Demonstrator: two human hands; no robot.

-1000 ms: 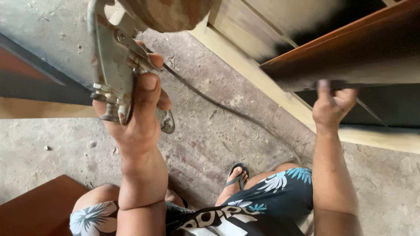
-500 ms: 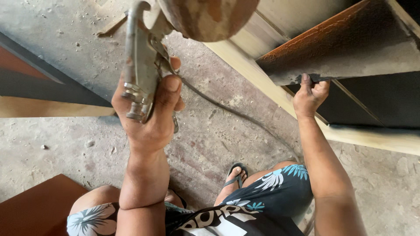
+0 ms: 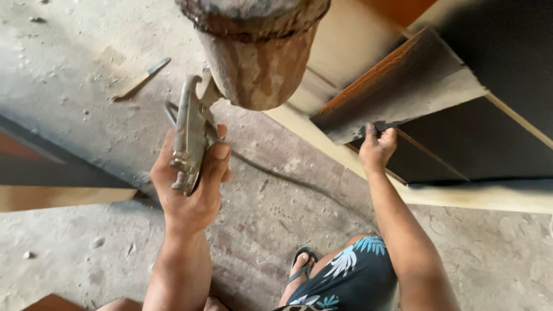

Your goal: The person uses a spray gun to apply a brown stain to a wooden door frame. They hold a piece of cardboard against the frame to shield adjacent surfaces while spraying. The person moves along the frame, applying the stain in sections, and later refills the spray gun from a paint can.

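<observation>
Near the camera, at six o'clock, are the person's knees in floral shorts [image 3: 351, 276] and a foot in a sandal [image 3: 300, 264] on the concrete floor [image 3: 86, 75]. The left hand [image 3: 193, 184] has its fingers clamped on a metal spray gun [image 3: 193, 135], whose rusty cup [image 3: 253, 52] rises toward twelve o'clock. The right hand [image 3: 377, 150], at three o'clock, has its fingers closed on the edge of a wooden panel [image 3: 397, 92]. The top face of the panel is brown, its underside looks grey. Behind it stand dark panels [image 3: 495, 115]. Whether spraying goes on now, I cannot tell.
</observation>
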